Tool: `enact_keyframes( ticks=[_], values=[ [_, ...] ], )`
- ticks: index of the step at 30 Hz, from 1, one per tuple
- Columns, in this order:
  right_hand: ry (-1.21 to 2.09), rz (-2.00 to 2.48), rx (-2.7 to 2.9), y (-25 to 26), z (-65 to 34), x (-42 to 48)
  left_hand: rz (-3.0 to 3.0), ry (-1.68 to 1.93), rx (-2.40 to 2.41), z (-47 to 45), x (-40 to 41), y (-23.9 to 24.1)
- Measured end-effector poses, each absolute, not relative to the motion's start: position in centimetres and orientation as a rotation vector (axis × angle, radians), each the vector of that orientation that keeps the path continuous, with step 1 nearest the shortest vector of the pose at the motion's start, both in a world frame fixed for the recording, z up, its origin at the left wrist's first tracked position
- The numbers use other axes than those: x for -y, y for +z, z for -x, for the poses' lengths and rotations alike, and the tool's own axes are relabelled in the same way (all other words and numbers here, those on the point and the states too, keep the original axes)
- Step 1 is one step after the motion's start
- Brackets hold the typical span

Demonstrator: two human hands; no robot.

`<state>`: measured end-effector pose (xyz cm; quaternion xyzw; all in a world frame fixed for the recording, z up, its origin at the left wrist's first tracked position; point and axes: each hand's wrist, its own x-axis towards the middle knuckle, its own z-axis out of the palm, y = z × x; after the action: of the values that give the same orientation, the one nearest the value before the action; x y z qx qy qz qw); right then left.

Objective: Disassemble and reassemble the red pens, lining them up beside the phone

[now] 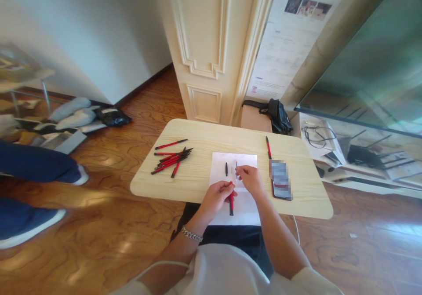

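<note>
Here the left hand (216, 196) has its fingers closed round the red barrel (231, 206) over the paper (216, 161), barrel pointing away from the body, while the right hand (251, 180), just beyond, pinches a thin dark stick (236, 165) roughly parallel.

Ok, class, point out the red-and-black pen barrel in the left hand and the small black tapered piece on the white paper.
Red-and-black pen barrel (231, 204), head view: on its lower red section.
Small black tapered piece (226, 169), head view: on the middle of its body.

Right hand (250, 179) in apparent pinch
</note>
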<state>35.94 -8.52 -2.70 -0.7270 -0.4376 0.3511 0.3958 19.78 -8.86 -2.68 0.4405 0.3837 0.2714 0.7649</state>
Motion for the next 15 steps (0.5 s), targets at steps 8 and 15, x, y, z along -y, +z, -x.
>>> enact_keyframes(
  ticks=[8,15],
  values=[
    [1.446,1.279,0.687,-2.5,-34.3,11.4,-0.701,0.557,-0.703,-20.7,8.9,-2.0],
    [1.413,1.322,0.694,-2.8,-34.9,11.3,-0.708,0.526,-0.704,-20.8,9.1,-2.3]
  ],
)
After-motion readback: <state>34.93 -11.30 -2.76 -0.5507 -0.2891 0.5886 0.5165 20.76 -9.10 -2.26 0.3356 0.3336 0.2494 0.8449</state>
